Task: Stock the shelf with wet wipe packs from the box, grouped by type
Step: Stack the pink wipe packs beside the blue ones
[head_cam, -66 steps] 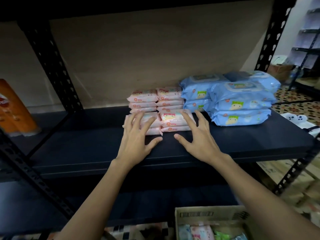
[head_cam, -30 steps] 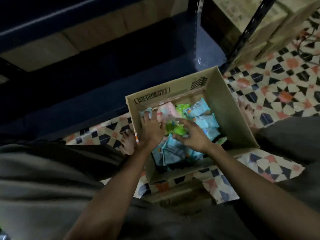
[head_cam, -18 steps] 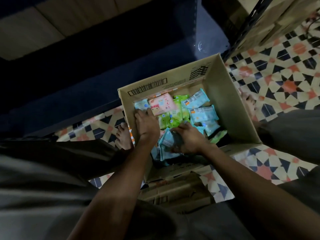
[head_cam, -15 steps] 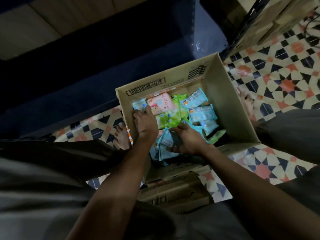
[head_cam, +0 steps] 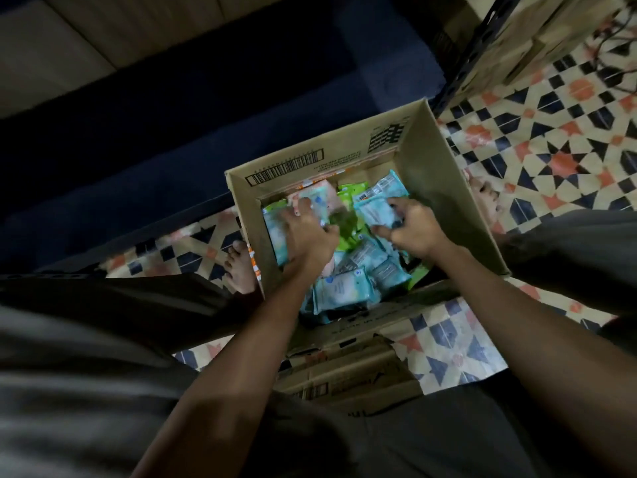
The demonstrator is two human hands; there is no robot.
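- Both hands have shifted since half a second ago: the left hand [head_cam: 308,232] has slid up toward the box's far left corner, and the right hand [head_cam: 412,229] has moved from the near packs to a teal pack [head_cam: 374,210] at the far right.
- Right fingers and thumb curl round that teal pack, pinching it.
- Left hand lies over pale packs [head_cam: 275,229]; motion blur hides whether it grips one.
- Green packs [head_cam: 346,224] sit between the hands, more teal packs [head_cam: 339,288] nearer the person.
- All lie in the open cardboard box [head_cam: 437,174] on the patterned tile floor [head_cam: 551,150], beside the dark shelf [head_cam: 138,125].
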